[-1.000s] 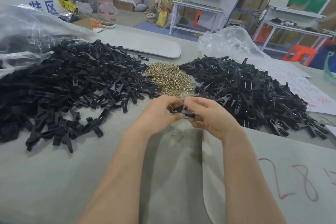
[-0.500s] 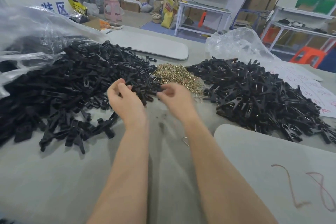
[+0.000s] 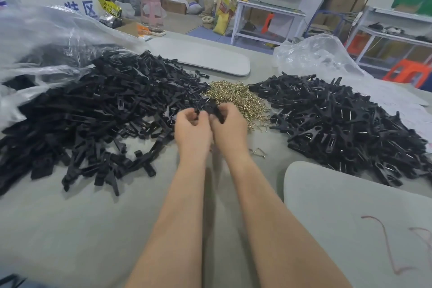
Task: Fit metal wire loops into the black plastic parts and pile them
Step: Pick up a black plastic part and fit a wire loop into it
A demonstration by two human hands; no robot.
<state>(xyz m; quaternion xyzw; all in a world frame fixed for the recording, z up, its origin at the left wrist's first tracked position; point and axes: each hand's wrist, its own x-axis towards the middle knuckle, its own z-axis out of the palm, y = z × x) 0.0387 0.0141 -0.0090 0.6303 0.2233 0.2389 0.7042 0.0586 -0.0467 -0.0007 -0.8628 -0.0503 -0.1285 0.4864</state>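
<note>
black plastic covers much of the table [image 3: 93,229]: a big loose heap of bare parts [image 3: 105,112] on the left and a second heap [image 3: 346,124] on the right, whose parts show bits of bright wire. between the two heaps lies a small mound of brass-coloured wire loops [image 3: 238,98], and a few stray loops [image 3: 258,152] lie on the table just right of the right wrist.

both bare forearms reach out from the bottom edge, nearly parallel, and the hands meet in the middle, backs up, at the near edge of the wire mound. the left hand [image 3: 192,128] and the right hand [image 3: 231,128] sit side by side, touching, fingers curled in, and together they pinch a black plastic part [image 3: 213,110] that sticks out above the fingertips. the grip is blurred, so i cannot tell if it is one part or two, or if a wire loop sits in it.

a clear plastic bag [image 3: 46,37] slumps behind the left heap and another bag [image 3: 313,54] behind the right one. a grey board [image 3: 350,217] with red scribbles lies at the near right, apart from the hands.
</note>
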